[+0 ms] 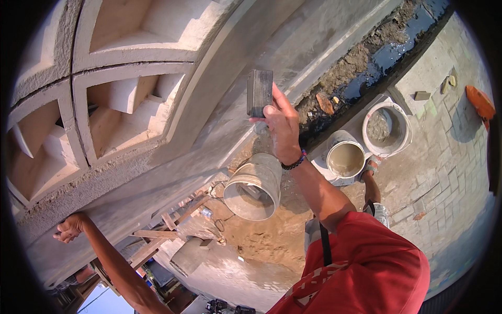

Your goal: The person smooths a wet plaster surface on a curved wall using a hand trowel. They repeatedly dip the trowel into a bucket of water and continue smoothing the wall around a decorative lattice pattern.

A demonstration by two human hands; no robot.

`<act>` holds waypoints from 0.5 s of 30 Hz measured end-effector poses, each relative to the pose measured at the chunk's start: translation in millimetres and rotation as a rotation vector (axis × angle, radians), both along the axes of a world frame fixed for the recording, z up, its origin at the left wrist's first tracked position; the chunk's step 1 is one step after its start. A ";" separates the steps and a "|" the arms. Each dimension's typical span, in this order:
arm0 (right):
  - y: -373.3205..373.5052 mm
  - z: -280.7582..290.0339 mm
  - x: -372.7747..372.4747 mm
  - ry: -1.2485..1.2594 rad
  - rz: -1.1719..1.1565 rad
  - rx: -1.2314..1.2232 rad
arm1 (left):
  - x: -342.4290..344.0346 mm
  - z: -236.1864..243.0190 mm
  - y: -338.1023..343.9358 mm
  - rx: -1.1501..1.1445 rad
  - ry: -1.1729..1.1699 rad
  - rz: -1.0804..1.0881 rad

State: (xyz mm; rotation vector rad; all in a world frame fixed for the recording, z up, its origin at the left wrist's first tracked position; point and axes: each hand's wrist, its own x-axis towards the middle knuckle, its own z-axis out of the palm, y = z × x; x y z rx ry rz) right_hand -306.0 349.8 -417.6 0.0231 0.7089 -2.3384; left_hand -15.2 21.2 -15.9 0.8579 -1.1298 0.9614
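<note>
My right hand (282, 125) grips a dark grey rectangular block (259, 91), held up in front of the smooth grey plastered wall (219, 136). At the lower left, my left hand (70, 227) is against the wall just below a rough ledge (110, 183), fingers curled; what they hold, if anything, is hidden. Pale square openwork blocks (133, 68) with angled inner slats fill the upper left of the wall.
Below are a pale bucket (232, 206), a bucket of murky liquid (345, 159) and a bucket of grey mix (384, 131). A muddy drainage trench (355, 68) runs along the wall beside grey pavers (439, 199). Sand (266, 240), timber (151, 234) and an orange object (478, 102) lie around.
</note>
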 end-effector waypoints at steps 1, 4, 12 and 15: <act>10.6 -6.2 -11.5 -0.232 0.021 -0.278 | 0.8 1.7 0.1 0.013 0.012 -0.004; 28.9 -24.6 -33.5 -0.243 0.133 -0.492 | -2.6 4.6 -0.4 0.044 0.042 -0.016; -11.7 -56.0 -34.9 0.516 -0.241 0.258 | -8.3 0.3 -0.4 0.042 0.030 -0.004; -26.8 -53.4 -36.8 0.622 -0.321 0.422 | 5.8 0.5 -9.7 -0.008 -0.014 -0.022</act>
